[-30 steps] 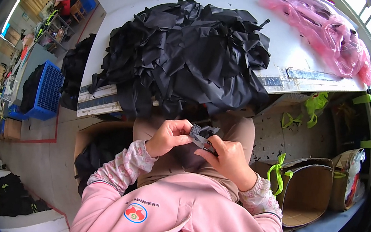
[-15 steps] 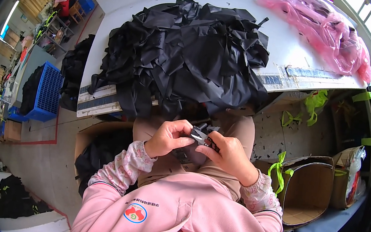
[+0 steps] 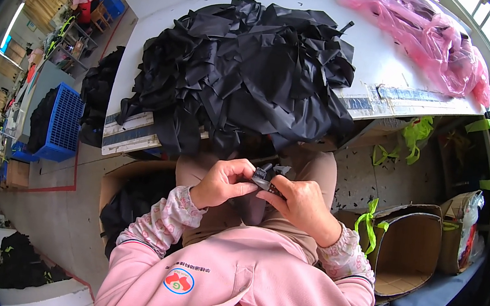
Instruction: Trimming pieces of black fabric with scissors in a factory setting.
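Over my lap, my two hands meet at a small black piece (image 3: 261,171), too small to make out in detail. My left hand (image 3: 224,182) is closed, pinching this piece between thumb and fingers. In my right hand (image 3: 303,204), fingers curled, is a pair of small snips with grey metal blades (image 3: 261,184) pointing toward the left hand. The blades lie against or just beside the black piece; I cannot tell which. Beyond my hands, a big heap of black fabric pieces (image 3: 249,68) covers much of the white table (image 3: 384,63) and droops over its near edge.
Pink plastic sheeting (image 3: 424,40) lies at the table's far right. An open cardboard box (image 3: 407,252) stands to my right, with a green ribbon (image 3: 366,224) tied near it. Dark fabric fills a carton (image 3: 116,177) on my left. Farther left is a blue crate (image 3: 65,122); a person (image 3: 82,1) works in the background.
The snips' blades have tilted and now look closer together. My right fingers have shifted slightly left; my left hand has hardly moved.
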{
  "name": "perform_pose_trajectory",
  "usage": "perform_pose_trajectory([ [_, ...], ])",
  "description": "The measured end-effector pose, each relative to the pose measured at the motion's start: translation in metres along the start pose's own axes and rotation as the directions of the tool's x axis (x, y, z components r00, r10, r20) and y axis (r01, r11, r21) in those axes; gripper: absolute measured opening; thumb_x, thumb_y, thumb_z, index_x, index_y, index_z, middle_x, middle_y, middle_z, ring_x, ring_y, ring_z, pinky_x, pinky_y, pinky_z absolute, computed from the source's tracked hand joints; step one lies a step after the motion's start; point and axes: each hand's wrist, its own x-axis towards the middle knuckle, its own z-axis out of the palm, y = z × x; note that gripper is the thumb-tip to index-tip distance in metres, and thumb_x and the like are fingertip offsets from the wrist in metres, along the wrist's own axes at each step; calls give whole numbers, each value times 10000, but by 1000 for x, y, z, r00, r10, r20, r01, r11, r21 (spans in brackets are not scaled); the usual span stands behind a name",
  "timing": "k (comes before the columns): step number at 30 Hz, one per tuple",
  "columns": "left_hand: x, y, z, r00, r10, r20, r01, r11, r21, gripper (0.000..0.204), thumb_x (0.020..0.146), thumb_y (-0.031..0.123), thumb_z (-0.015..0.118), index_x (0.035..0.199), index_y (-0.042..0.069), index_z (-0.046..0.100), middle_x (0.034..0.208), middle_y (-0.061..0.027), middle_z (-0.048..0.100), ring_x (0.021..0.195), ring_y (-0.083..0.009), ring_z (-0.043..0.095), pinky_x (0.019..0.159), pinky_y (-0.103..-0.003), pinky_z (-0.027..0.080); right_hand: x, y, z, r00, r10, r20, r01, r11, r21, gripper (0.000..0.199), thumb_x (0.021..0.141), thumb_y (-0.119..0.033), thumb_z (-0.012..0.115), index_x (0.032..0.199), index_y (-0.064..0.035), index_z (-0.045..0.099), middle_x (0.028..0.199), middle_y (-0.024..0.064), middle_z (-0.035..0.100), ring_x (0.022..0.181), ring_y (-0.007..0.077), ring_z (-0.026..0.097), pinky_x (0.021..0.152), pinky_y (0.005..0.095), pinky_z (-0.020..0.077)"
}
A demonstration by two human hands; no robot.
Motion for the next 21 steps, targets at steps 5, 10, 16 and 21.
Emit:
perform_pose_trajectory([
  [5,-7,7,-12,998,27,-52,-17,982,190,97,816,-20,650,903,-23,606,942,-25,538,855,-94,522,752,-235,423,-3,9,1,999,19,-40,-17,999,37,332,860,-336,680,821,-36,543,606,138,587,553,347,592,502,407,454],
  [10,-67,-7,-90,989,10,-145,103,658,746,171,720,63,665,782,-19,528,828,-119,555,764,-253,559,713,-323,465,1,79,13,920,388,-52,-357,888,290,326,901,-300,641,943,8,541,711,216,617,687,412,613,594,453,465],
  [16,-296,-187,-203,525,-702,-482,561,-142,816,296,610,266,715,815,54,740,891,-201,687,818,-353,665,787,-421,539,29,167,39,787,520,-330,-424,846,323,331,844,-273,706,892,27,575,778,220,642,735,350,647,653,396,488],
  [21,-399,-270,-201,172,-936,-306,555,-164,816,483,664,402,750,988,44,722,953,-193,695,894,-346,670,820,-399,530,82,184,49,727,541,-422,-417,837,355,337,836,-287,718,892,21,593,769,186,657,728,309,659,669,370,507],
])
